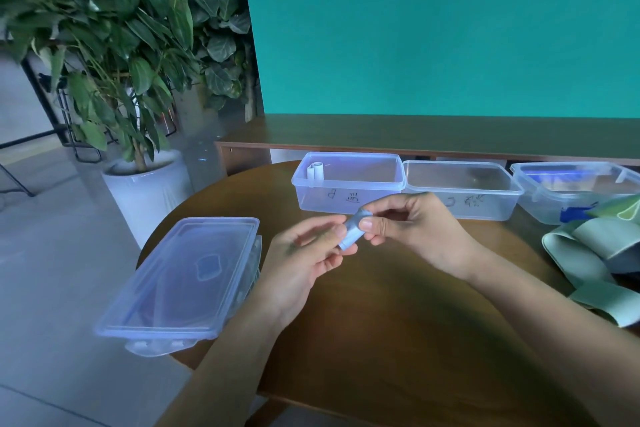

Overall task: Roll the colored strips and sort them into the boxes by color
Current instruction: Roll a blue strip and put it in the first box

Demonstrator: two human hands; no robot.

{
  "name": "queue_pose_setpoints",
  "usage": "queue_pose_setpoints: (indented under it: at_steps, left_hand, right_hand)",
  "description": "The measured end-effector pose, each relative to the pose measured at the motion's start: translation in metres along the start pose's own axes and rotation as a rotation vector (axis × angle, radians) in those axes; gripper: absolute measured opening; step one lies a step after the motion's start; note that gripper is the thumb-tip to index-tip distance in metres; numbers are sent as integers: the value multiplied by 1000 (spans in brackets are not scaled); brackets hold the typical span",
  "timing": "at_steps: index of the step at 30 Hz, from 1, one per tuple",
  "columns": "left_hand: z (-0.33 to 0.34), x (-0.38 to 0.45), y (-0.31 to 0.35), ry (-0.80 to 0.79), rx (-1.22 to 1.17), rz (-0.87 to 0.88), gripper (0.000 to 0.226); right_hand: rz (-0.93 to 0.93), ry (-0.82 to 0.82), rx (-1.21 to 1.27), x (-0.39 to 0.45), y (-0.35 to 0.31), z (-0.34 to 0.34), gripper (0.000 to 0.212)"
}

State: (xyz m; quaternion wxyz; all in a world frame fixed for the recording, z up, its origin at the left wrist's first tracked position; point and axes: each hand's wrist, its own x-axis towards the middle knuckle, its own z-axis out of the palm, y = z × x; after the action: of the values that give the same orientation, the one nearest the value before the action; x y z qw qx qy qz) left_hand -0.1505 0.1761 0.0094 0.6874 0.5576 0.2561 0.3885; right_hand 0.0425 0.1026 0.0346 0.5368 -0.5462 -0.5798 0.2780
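Head view:
Roll: pale blue rolled strip, held between both hands over the table.
Left hand: fingertips pinching its lower end.
Right hand: thumb and fingers clamping its upper end.
Handling: probably light, springy; grip around the coil.
Boxes: first box just beyond the hands.

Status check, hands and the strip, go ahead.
Left hand and right hand both pinching the rolled bluish strip above the table. Nothing in the way.

Round wooden table; three clear boxes, stacked lids (left), green strips
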Motion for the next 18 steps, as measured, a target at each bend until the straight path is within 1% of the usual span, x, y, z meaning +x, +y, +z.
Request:
queue_pose_setpoints:
  at_steps: [4, 8, 11, 14, 18]
  left_hand:
    - [-1, 2, 3, 27, -26, -21, 25]
    - [1, 2, 3, 50, 11, 0, 25]
    - [4, 1, 2, 79, 44, 42, 24]
    - [9, 2, -1, 118, 5, 95, 26]
    - [16, 11, -1, 193, -38, 174, 25]
  right_hand:
    - [-2, -35, 14, 4, -4, 2, 18]
    - [25, -35, 36, 6, -2, 4, 20]
    - [42, -10, 67, 7, 2, 3, 23]
    - [49, 24, 129, 11, 3, 0, 29]
    - [48, 44, 160, 26, 0, -3, 27]
